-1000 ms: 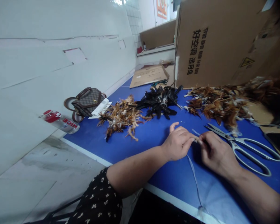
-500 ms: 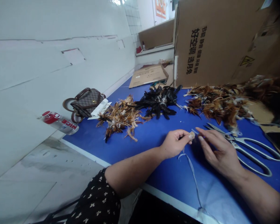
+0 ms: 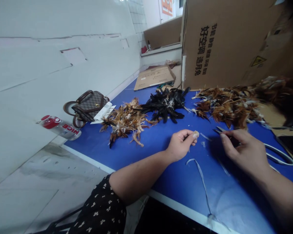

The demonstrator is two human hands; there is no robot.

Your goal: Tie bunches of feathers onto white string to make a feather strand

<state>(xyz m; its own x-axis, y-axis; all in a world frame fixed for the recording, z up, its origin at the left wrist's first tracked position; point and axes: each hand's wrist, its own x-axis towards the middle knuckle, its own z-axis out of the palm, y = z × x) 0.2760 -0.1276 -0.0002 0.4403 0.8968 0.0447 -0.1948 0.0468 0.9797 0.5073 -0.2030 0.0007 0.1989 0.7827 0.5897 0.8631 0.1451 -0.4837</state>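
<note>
My left hand (image 3: 182,144) is closed in a pinch over the table, thumb against fingers. A small pale-tan piece (image 3: 195,133) sticks out at its fingertips; its kind is unclear and the rest is hidden in the hand. My right hand (image 3: 245,146) is over the large metal scissors (image 3: 280,154), hiding their middle. Its thumb and index finger are bent with a gap between them, and I see nothing held. Short clear strips (image 3: 205,136) lie between the hands. A long pale strip (image 3: 202,182) trails toward the table's front edge.
Tan-brown feathers (image 3: 127,120), black feathers (image 3: 167,104) and more brown feathers (image 3: 227,105) lie across the blue table (image 3: 161,182). A handbag (image 3: 91,105), papers (image 3: 104,113) and a bottle (image 3: 61,126) are at the left. A large cardboard box (image 3: 224,45) stands behind.
My right hand has moved right, away from the left hand and over the scissors. Short clear strips now show on the table between the hands. My left hand has shifted slightly left, still pinching the tan piece.
</note>
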